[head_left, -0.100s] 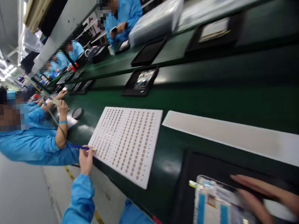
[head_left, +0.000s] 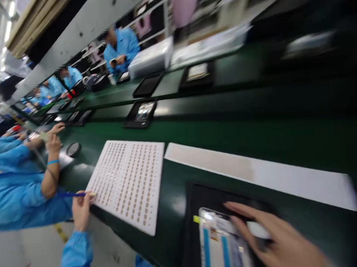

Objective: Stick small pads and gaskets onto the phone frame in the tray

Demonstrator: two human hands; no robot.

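In my left hand (head_left: 81, 211) a thin blue stick-shaped tool (head_left: 71, 194) is pinched; its pale end touches or hovers just over the left edge of a white sheet (head_left: 155, 215) with rows of small tan stickers. Stretched over the right side of an opened phone (head_left: 216, 252), my right hand (head_left: 272, 232) has thumb and forefinger apart. Between them shows a white piece (head_left: 258, 230); whether it is held cannot be made out. The phone has blue strips and a yellow tab and lies on a black mat (head_left: 189, 229).
A long white strip (head_left: 302, 186) lies behind the mat. Black trays (head_left: 132, 118) and a plastic-wrapped stack (head_left: 152, 58) stand farther back. At left, a co-worker's arm (head_left: 50, 183) is close to my left hand, near a round dark lid (head_left: 73, 149).
The view has swung right, so the bench items sit farther left. My right hand shows more fully, its fingers still by the phone. My left hand keeps the blue tool at the sheet's edge.
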